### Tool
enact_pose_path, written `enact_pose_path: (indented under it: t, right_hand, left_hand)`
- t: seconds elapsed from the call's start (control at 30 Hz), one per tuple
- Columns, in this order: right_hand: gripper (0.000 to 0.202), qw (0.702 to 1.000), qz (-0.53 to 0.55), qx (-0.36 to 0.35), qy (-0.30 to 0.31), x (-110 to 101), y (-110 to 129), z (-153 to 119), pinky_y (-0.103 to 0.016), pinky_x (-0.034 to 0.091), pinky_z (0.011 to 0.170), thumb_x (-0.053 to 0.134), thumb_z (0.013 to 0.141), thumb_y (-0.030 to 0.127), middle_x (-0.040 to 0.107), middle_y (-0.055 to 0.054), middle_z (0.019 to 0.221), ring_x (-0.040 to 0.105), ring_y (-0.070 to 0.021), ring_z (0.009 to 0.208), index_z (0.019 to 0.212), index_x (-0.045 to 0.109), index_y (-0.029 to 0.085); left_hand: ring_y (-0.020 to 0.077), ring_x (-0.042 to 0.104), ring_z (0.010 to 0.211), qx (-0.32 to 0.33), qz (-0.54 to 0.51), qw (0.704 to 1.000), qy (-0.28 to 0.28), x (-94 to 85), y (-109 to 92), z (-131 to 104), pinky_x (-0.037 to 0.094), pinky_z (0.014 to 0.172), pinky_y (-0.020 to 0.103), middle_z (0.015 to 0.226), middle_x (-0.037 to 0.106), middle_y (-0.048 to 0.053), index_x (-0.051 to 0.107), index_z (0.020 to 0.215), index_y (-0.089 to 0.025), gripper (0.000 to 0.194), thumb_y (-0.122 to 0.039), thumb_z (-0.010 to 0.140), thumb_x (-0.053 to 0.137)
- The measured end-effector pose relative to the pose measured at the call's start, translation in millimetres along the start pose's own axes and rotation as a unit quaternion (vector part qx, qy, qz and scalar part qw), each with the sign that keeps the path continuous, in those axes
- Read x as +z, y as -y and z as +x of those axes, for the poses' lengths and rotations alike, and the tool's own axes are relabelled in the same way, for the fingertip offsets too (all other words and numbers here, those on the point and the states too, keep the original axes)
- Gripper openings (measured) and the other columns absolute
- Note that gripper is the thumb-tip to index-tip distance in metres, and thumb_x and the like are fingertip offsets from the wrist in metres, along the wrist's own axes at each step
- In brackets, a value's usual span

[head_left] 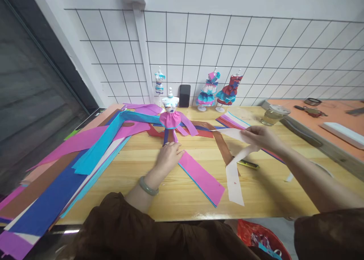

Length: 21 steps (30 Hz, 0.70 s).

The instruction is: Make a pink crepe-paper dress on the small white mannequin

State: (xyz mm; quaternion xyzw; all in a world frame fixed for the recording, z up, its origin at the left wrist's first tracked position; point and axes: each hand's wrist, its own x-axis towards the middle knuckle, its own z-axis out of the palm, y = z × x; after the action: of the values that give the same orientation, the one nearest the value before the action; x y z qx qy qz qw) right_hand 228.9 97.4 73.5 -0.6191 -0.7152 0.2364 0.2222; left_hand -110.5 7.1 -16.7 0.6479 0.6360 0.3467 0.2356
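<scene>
A small white dress form (170,103) stands mid-table, wearing a gathered pink paper skirt (170,120) with a blue lower edge. Just below it, my left hand (169,156) rests low with fingers curled over the form's lower end and strips there; what they grip is hidden. Beside that hand lies a flat pink crepe paper strip (203,179) with blue beneath. My right hand (257,136) pinches a white paper strip (234,180), raised above the table, one end hanging down. Under it, a yellow utility knife (247,163) lies near a brown strip (223,148).
Layered colored strips (54,180) cover the left side. Against the tiled wall stand a phone (184,95) and several small dressed forms, including a red-and-blue one (231,89). At right are a lidded glass cup (274,115) and keys (311,111). A red bag (247,229) sits below the table edge.
</scene>
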Motion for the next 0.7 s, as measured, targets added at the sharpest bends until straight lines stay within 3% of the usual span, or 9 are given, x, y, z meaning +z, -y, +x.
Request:
enact_pose_path:
  t: [0.13, 0.23, 0.33, 0.5, 0.7]
  right_hand:
    - [0.05, 0.999, 0.029, -0.041, 0.019, 18.7, 24.5, -27.6, -0.021, 0.027, 0.04, 0.052, 0.076, 0.066, 0.045, 0.001, 0.056, 0.039, -0.0098, 0.047, 0.074, 0.058, 0.016]
    - [0.045, 0.99, 0.104, -0.052, 0.083, 38.1, 42.4, -54.1, -0.021, 0.03, 0.039, 0.047, 0.081, 0.062, 0.047, 0.002, 0.058, 0.042, -0.0104, 0.045, 0.083, 0.056, 0.018]
    - [0.039, 0.986, 0.08, -0.074, 0.125, 56.5, 47.1, -69.0, -0.023, 0.033, 0.039, 0.042, 0.086, 0.057, 0.046, 0.003, 0.055, 0.045, -0.0122, 0.043, 0.082, 0.054, 0.02]
    - [0.03, 0.989, -0.078, -0.1, 0.08, 76.8, 25.8, -57.6, -0.027, 0.038, 0.05, 0.04, 0.089, 0.046, 0.061, -0.002, 0.062, 0.057, -0.0186, 0.055, 0.075, 0.052, 0.022]
    - [0.027, 0.969, -0.225, -0.104, -0.003, 88.3, 1.1, -37.1, -0.032, 0.042, 0.055, 0.039, 0.089, 0.035, 0.071, -0.008, 0.082, 0.065, -0.0259, 0.068, 0.099, 0.059, 0.02]
  left_hand:
    - [0.0274, 0.056, 0.099, 0.017, 0.085, 0.996, 0.008, -0.9, -0.2, -4.4, 0.039, 0.09, 0.038, 0.097, 0.064, 0.01, 0.069, 0.093, -0.017, 0.027, -0.032, 0.07, 0.069]
    - [0.0254, 0.059, 0.093, 0.023, 0.117, 0.993, 0.02, 0.8, -0.9, -6.0, 0.041, 0.085, 0.035, 0.094, 0.066, 0.01, 0.069, 0.092, -0.017, 0.025, -0.034, 0.073, 0.067]
    - [0.0233, 0.061, 0.09, 0.027, 0.131, 0.991, 0.032, 1.6, -0.4, -5.8, 0.042, 0.082, 0.033, 0.091, 0.068, 0.008, 0.069, 0.092, -0.017, 0.025, -0.034, 0.073, 0.066]
    - [0.0189, 0.062, 0.086, 0.03, 0.126, 0.991, 0.04, 2.1, 1.5, -5.4, 0.043, 0.078, 0.029, 0.088, 0.07, 0.005, 0.068, 0.086, -0.019, 0.018, -0.03, 0.072, 0.067]
    - [0.0186, 0.06, 0.082, 0.035, 0.108, 0.993, 0.028, 3.5, 1.7, -5.7, 0.043, 0.074, 0.029, 0.083, 0.067, 0.004, 0.066, 0.077, -0.018, 0.009, -0.026, 0.072, 0.066]
